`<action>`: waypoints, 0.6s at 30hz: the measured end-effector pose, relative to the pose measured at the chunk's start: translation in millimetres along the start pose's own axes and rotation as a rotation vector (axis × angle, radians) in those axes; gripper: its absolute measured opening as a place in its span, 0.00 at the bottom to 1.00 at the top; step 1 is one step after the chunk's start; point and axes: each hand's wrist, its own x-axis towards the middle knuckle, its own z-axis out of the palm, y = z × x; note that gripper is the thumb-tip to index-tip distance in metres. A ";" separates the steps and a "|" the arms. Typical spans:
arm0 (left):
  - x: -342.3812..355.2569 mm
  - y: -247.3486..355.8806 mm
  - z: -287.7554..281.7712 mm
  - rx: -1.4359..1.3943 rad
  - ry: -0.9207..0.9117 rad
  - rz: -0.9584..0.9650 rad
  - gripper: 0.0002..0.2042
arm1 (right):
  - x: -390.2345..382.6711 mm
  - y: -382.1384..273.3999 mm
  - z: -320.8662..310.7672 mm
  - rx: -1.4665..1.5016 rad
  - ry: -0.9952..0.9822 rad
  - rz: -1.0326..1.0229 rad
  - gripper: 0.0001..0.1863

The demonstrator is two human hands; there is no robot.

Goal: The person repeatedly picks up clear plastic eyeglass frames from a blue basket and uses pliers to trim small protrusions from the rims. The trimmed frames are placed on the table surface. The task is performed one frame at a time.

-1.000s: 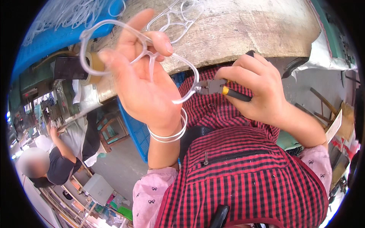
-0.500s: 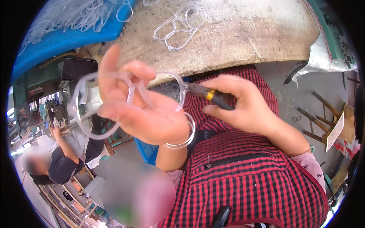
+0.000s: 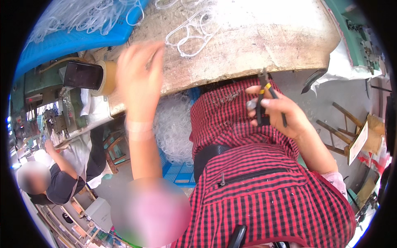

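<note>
My right hand (image 3: 285, 109) is closed round the dark handles of a pair of cutting pliers (image 3: 261, 101). Yellow bands mark the handles, which are spread, and the jaws point up toward the table's edge. Over the left part of that edge is my left hand (image 3: 140, 74), smeared by motion, its back toward me. I cannot make out anything held in it. Clear plastic glasses frames (image 3: 191, 53) lie on the worktable, just beyond my left hand. Below the edge, between my arms, a heap of clear plastic glasses frames (image 3: 175, 128) fills a lower blue basket (image 3: 180, 175).
A blue basket (image 3: 78, 46) heaped with clear frames stands on the worktable (image 3: 248, 45) at the far left. A dark-screened phone (image 3: 84, 75) leans on a tape roll (image 3: 108, 78). Wooden stools (image 3: 351, 136) stand at right. Another person (image 3: 62, 182) works at far left.
The clear glasses frame has left my left hand, which has swung forward to the table's edge. My right hand has moved right with the pliers, whose handles are now spread.
</note>
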 end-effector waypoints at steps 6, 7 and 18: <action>72.6 -6.7 100.6 0.256 -0.306 0.065 0.08 | -6.3 0.6 9.0 -0.293 0.035 -0.150 0.21; 73.9 -9.4 98.7 0.213 -0.176 0.140 0.07 | -5.7 -2.2 6.2 -0.315 0.065 -0.207 0.20; 14.6 51.0 -0.5 0.368 0.146 0.539 0.12 | 56.1 -60.8 71.4 -0.198 0.123 -0.574 0.15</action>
